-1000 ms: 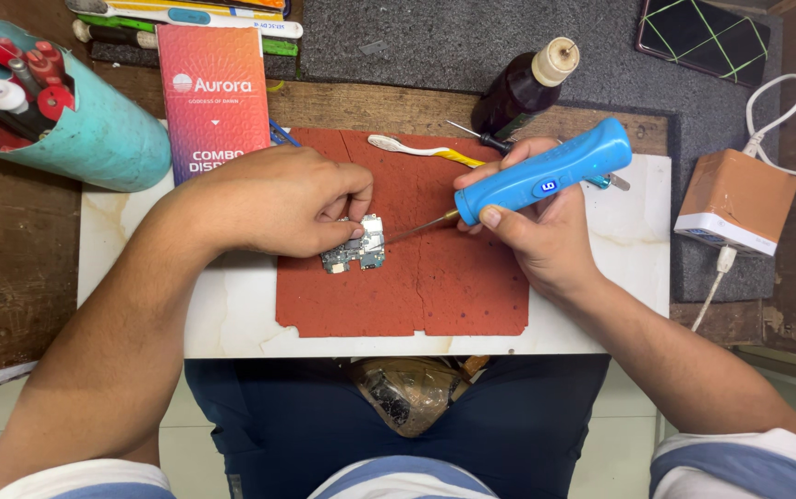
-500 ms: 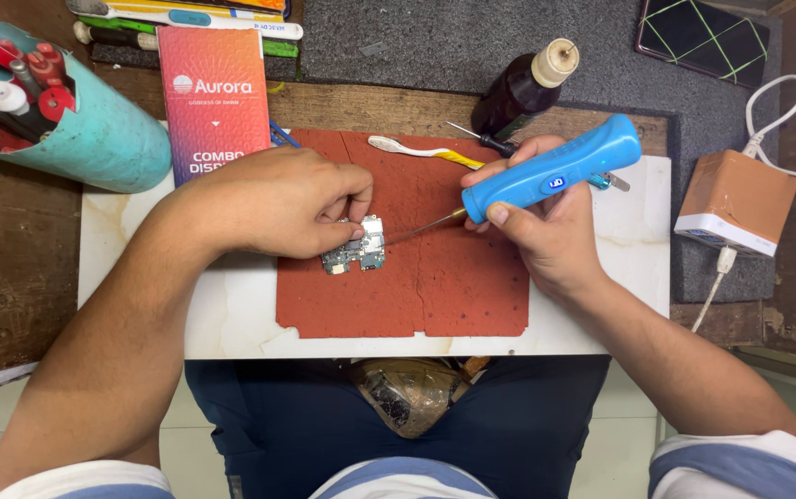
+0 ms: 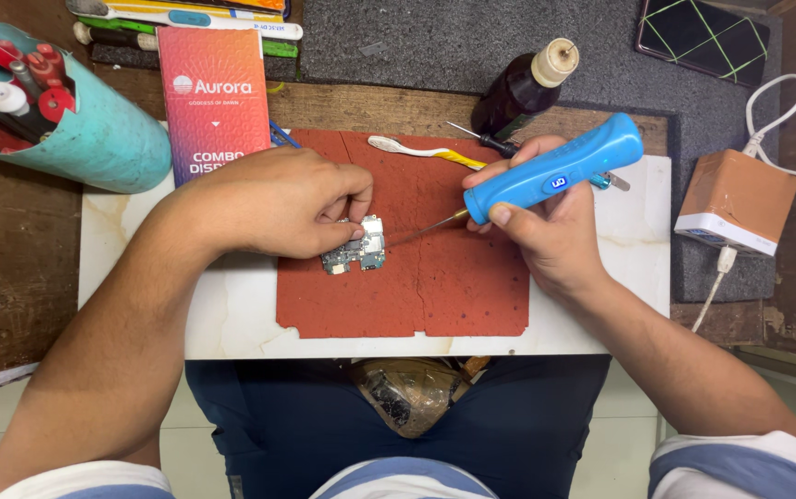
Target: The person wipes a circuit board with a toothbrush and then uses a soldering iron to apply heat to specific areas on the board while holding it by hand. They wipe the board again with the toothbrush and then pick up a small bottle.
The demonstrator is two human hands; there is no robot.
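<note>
A: Edges first. How much room was there?

B: Work sat on a red mat (image 3: 435, 286) w/ ragged edges, laid on a white marble slab (image 3: 139, 249) over the wooden surface (image 3: 10, 277). Bare mat lay below and to the right of the circuit board (image 3: 357, 249); bare slab ran along the front edge and at the person's left end. Slab's near edge ended at the person's lap.

A: Hands?

B: Left hand (image 3: 273, 203) was curled, thumb and fingertips pinched on the board's top edge, pinning it flat on the mat, left of centre. Right hand (image 3: 546, 222) was closed round a blue soldering pen (image 3: 555, 171), held tilted, its thin tip (image 3: 416, 231) just right of the board. Couldn't tell if tip touched it.

A: Packages, labels?

B: An orange-to-pink upright box (image 3: 215, 97) w/ white print stood behind the left hand, at the slab's back edge. A small orange-brown and white cube box (image 3: 729, 201) sat well off to the right on the grey pad (image 3: 416, 42), white cable (image 3: 782, 111) looping from it. A dark phone (image 3: 703, 37) w/ green lines lay at the far right corner.

A: Containers?

B: A teal cup (image 3: 93, 139) lay tipped at far left, holding red- and black-handled tools. A dark brown bottle (image 3: 520, 88) w/ a pale stopper leaned behind the mat. A white-and-yellow toothbrush (image 3: 421, 150) lay on the mat's back edge.
</note>
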